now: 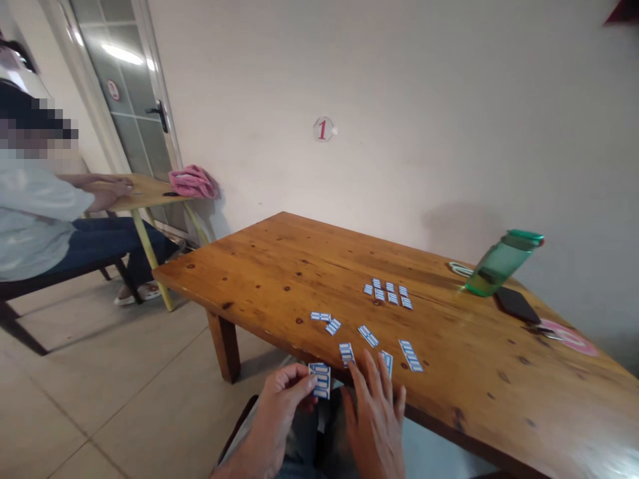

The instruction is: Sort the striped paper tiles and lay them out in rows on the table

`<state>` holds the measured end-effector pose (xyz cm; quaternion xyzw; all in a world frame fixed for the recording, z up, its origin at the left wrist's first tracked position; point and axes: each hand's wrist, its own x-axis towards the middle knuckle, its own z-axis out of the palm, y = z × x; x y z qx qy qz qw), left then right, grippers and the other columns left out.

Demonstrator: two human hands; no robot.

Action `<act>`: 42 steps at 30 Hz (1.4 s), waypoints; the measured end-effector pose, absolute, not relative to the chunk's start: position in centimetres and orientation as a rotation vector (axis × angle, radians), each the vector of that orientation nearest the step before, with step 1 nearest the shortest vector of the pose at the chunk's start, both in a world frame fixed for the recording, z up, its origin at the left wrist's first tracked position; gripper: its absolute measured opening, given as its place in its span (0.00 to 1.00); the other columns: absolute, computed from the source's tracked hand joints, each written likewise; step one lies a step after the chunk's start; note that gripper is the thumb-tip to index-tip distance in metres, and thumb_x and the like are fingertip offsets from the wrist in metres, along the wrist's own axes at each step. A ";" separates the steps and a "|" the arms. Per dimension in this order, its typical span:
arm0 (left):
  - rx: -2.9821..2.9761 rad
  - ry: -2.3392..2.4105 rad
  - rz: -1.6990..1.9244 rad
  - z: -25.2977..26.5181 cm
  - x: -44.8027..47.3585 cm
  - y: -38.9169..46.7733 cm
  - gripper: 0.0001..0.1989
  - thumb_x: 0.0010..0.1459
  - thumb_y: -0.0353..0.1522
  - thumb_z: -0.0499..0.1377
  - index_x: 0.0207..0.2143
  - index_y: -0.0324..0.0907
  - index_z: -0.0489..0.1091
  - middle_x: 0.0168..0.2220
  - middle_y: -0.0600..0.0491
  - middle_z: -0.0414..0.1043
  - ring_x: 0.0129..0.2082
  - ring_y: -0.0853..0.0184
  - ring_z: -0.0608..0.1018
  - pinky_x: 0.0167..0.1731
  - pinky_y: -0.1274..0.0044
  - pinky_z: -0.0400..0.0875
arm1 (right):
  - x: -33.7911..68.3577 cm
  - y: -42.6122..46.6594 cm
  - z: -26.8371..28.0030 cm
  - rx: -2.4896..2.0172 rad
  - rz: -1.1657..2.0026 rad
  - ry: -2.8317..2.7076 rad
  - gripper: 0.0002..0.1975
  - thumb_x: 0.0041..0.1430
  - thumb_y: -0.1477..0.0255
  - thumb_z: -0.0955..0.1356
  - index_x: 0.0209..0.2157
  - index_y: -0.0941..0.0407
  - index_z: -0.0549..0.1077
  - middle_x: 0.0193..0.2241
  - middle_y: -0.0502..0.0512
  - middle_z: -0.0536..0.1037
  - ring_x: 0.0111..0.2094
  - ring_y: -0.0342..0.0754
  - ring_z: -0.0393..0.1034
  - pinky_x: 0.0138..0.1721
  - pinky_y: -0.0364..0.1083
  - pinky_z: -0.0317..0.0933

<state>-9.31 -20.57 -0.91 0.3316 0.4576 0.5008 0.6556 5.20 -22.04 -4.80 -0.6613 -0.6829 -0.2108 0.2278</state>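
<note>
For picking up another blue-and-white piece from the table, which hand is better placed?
The right hand, probably: its fingers are spread at the edge of the table, close to loose pieces. The left hand is occupied, pinching a held piece.

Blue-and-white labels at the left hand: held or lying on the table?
Held: the left hand pinches the labels, thumb over their face, by the table's near edge. Can't tell how many.

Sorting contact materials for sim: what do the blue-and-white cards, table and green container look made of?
Cards: probably paper or cardstock, thin, flat, printed; coating unclear.
Table: wood, likely varnished; knots, grain, glare.
Container: likely plastic, translucent; a dark shape shows through.
</note>
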 end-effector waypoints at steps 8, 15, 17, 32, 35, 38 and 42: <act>0.717 1.058 1.116 -0.9 -9.2 -20.6 0.12 0.34 0.37 0.66 0.20 0.37 0.71 0.19 0.55 0.70 0.20 0.73 0.68 0.22 0.82 0.64 | 5.1 -21.5 -4.8 -1.891 -0.543 -1.833 0.17 0.58 0.76 0.60 0.49 0.53 0.66 0.30 0.55 0.73 0.34 0.52 0.67 0.29 0.47 0.56; 0.718 1.057 1.116 -0.9 -9.2 -20.6 0.12 0.35 0.37 0.66 0.20 0.38 0.71 0.20 0.55 0.70 0.20 0.73 0.68 0.22 0.81 0.63 | 5.0 -21.5 -4.8 -1.826 -0.539 -1.856 0.15 0.57 0.78 0.61 0.44 0.52 0.70 0.28 0.53 0.72 0.34 0.50 0.66 0.32 0.47 0.53; 0.724 1.062 1.114 -0.9 -9.2 -20.6 0.12 0.36 0.37 0.66 0.20 0.38 0.71 0.20 0.55 0.70 0.20 0.73 0.68 0.22 0.81 0.63 | 5.2 -21.5 -4.8 -1.803 -0.498 -1.853 0.14 0.56 0.79 0.61 0.42 0.51 0.71 0.27 0.52 0.72 0.33 0.50 0.67 0.32 0.46 0.53; 0.753 1.053 1.051 -0.9 -9.1 -20.7 0.11 0.36 0.37 0.65 0.20 0.38 0.70 0.20 0.55 0.72 0.21 0.70 0.73 0.20 0.81 0.60 | 5.4 -24.9 -1.9 -1.416 0.584 -1.182 0.13 0.51 0.59 0.66 0.31 0.55 0.71 0.25 0.51 0.75 0.23 0.43 0.67 0.26 0.39 0.62; 0.748 1.006 1.016 -0.9 -9.0 -20.8 0.13 0.36 0.38 0.65 0.21 0.38 0.70 0.20 0.53 0.73 0.20 0.68 0.74 0.20 0.81 0.61 | 5.1 -25.0 -1.2 -1.376 0.660 -1.116 0.17 0.49 0.59 0.67 0.37 0.55 0.69 0.20 0.48 0.72 0.19 0.42 0.64 0.22 0.39 0.60; 0.773 1.007 1.001 -0.9 -8.8 -20.9 0.14 0.36 0.39 0.65 0.22 0.38 0.70 0.20 0.53 0.74 0.20 0.67 0.75 0.19 0.80 0.62 | 5.0 -25.0 -0.7 -1.341 0.744 -1.102 0.13 0.48 0.60 0.67 0.31 0.55 0.69 0.16 0.46 0.68 0.17 0.41 0.61 0.20 0.39 0.57; 0.820 1.036 0.967 -0.9 -8.7 -21.0 0.15 0.36 0.41 0.65 0.22 0.39 0.70 0.20 0.53 0.74 0.19 0.66 0.75 0.17 0.80 0.62 | 5.3 -25.0 -0.3 -1.366 0.788 -1.170 0.12 0.47 0.60 0.68 0.23 0.55 0.72 0.15 0.46 0.67 0.17 0.41 0.59 0.19 0.39 0.55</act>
